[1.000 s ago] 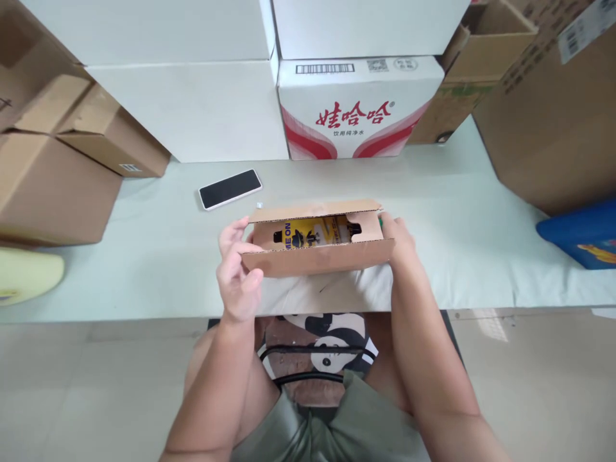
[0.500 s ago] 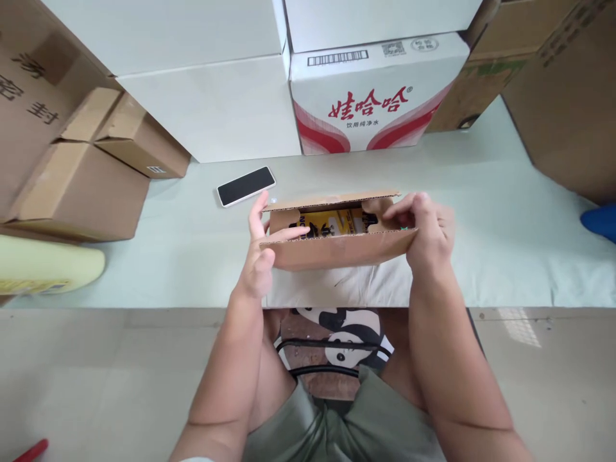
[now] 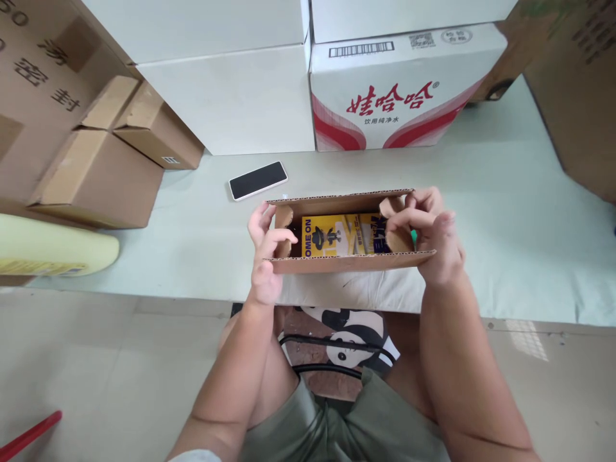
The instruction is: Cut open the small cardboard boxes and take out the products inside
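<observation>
A small cardboard box (image 3: 351, 264) is held upright at the table's front edge, its top open and its two long flaps apart. Inside lies a yellow printed package (image 3: 339, 236) with dark lettering and a hat figure. My left hand (image 3: 265, 260) grips the box's left end, one finger reaching over the short flap into the opening and the thumb at the front. At the right end, my right hand (image 3: 439, 244) holds the box, with fingers bent in at the other short flap. A bit of green shows beside those fingers.
Behind the box lies a phone (image 3: 258, 180) on the pale green cloth (image 3: 202, 231). White cartons (image 3: 231, 106) and a red-lettered water carton (image 3: 389, 102) stand at the back. Brown boxes (image 3: 103, 176) and a pale yellow rounded object (image 3: 58, 247) are at left.
The box's long flaps have spread wider, and more of the yellow package shows. Both hands stay at the box's ends. The whole view has shifted slightly.
</observation>
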A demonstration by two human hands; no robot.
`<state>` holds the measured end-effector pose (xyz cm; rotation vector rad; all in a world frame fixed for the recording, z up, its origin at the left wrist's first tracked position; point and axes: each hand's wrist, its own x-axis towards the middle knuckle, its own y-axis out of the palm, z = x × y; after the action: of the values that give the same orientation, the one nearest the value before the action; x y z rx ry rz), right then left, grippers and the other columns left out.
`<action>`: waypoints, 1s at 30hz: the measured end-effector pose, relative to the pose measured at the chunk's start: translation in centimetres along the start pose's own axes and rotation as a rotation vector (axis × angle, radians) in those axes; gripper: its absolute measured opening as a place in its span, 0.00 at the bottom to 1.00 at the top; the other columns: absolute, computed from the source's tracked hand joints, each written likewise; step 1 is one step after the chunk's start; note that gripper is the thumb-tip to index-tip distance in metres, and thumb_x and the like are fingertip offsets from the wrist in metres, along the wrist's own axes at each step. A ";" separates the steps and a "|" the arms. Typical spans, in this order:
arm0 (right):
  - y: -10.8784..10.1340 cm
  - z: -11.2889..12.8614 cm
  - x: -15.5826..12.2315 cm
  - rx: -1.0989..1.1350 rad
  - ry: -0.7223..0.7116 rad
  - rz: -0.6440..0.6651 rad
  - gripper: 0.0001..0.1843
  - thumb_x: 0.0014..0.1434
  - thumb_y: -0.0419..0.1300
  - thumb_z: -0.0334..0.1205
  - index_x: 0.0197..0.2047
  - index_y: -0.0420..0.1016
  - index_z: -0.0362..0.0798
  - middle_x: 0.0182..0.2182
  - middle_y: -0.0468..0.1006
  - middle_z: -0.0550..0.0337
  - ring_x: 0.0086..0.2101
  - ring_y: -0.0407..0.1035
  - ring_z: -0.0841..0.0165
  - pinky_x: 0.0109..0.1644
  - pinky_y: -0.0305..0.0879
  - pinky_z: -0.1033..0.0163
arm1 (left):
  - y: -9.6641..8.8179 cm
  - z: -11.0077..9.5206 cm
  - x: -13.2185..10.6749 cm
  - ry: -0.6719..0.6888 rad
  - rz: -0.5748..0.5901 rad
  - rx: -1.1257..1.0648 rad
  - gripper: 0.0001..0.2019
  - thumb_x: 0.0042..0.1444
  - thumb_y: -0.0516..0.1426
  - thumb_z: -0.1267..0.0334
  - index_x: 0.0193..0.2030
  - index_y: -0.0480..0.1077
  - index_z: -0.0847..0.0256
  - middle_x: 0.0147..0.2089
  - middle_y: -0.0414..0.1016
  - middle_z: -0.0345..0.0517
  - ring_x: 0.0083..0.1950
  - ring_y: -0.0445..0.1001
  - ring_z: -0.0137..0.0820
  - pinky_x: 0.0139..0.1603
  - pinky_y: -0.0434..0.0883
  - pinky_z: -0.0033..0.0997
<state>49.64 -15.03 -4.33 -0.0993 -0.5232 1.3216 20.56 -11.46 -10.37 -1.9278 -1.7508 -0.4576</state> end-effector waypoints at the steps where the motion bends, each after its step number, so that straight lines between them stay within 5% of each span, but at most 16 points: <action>1: 0.3 0.0 0.0 0.008 -0.015 -0.029 0.48 0.67 0.29 0.77 0.27 0.75 0.52 0.40 0.63 0.51 0.46 0.66 0.59 0.58 0.70 0.46 | 0.2 0.0 0.0 0.001 -0.030 -0.030 0.31 0.61 0.49 0.24 0.40 0.73 0.51 0.76 0.56 0.41 0.80 0.58 0.57 0.77 0.65 0.62; 8: 1.9 -0.1 0.4 0.184 -0.042 -0.304 0.35 0.70 0.36 0.66 0.26 0.63 0.51 0.37 0.57 0.55 0.34 0.58 0.65 0.40 0.64 0.54 | 0.8 -0.7 0.3 -0.060 -0.140 -0.145 0.27 0.63 0.54 0.30 0.37 0.65 0.55 0.71 0.62 0.45 0.73 0.69 0.54 0.67 0.72 0.56; 16: 1.8 -0.8 0.2 0.012 0.031 -0.326 0.32 0.66 0.30 0.69 0.28 0.54 0.52 0.38 0.56 0.54 0.37 0.62 0.62 0.44 0.69 0.52 | 0.3 -0.2 0.3 -0.046 -0.123 -0.071 0.28 0.61 0.57 0.30 0.36 0.60 0.54 0.68 0.65 0.45 0.71 0.68 0.52 0.62 0.73 0.53; 22: 1.2 0.2 -2.6 -0.001 -0.008 -0.389 0.25 0.64 0.40 0.63 0.28 0.57 0.52 0.36 0.58 0.54 0.38 0.64 0.60 0.46 0.68 0.49 | 0.9 -0.3 -0.5 0.072 -0.069 -0.179 0.24 0.62 0.59 0.35 0.36 0.62 0.54 0.68 0.62 0.44 0.71 0.70 0.51 0.64 0.74 0.53; 26: 0.5 1.8 -5.0 -0.083 -0.082 -0.483 0.16 0.61 0.48 0.56 0.32 0.62 0.53 0.33 0.62 0.56 0.33 0.63 0.62 0.39 0.65 0.52 | 0.7 -1.2 -1.1 0.175 -0.007 -0.145 0.22 0.64 0.58 0.36 0.37 0.64 0.54 0.66 0.62 0.47 0.72 0.68 0.50 0.70 0.72 0.56; 30: -0.7 6.3 -6.5 -0.263 -0.151 -0.548 0.13 0.59 0.57 0.54 0.33 0.65 0.55 0.31 0.67 0.56 0.30 0.64 0.62 0.36 0.64 0.51 | 0.2 -2.2 -1.3 0.234 0.052 -0.042 0.22 0.66 0.56 0.37 0.36 0.65 0.55 0.66 0.61 0.52 0.72 0.67 0.50 0.71 0.72 0.57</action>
<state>46.62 -22.71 -0.49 -0.0666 -0.7875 0.7244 20.80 -13.76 -9.30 -1.8605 -1.5498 -0.6764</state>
